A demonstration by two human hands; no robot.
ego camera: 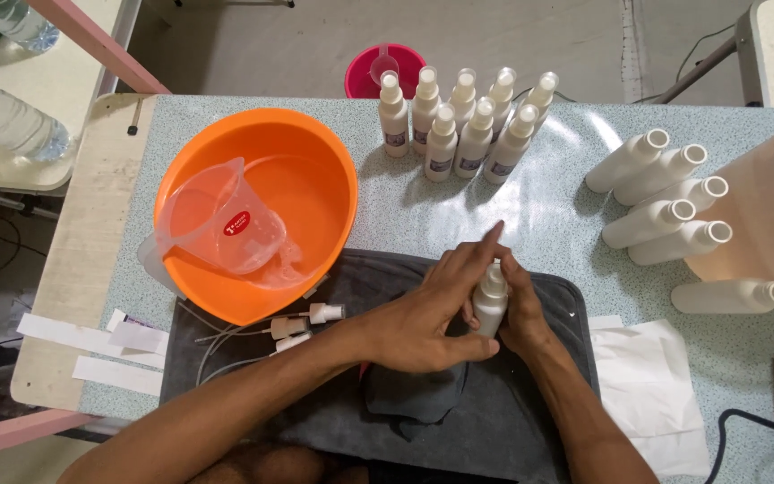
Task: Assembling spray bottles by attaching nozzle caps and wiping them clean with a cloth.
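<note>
A small white spray bottle (491, 305) stands upright on a dark grey towel (530, 421) at the table's front. My left hand (432, 309) wraps around it from the left, index finger raised beside the spray cap. My right hand (520, 309) grips the bottle from the right. A crumpled dark cloth (414, 394) lies under my left wrist.
An orange basin (315, 193) holds a clear measuring jug (221, 224). Several capped spray bottles (459, 121) stand at the back. Several uncapped white bottles (665, 193) lie at the right. Loose spray heads with tubes (302, 323) lie left of my hands. White paper (651, 385) is at the right.
</note>
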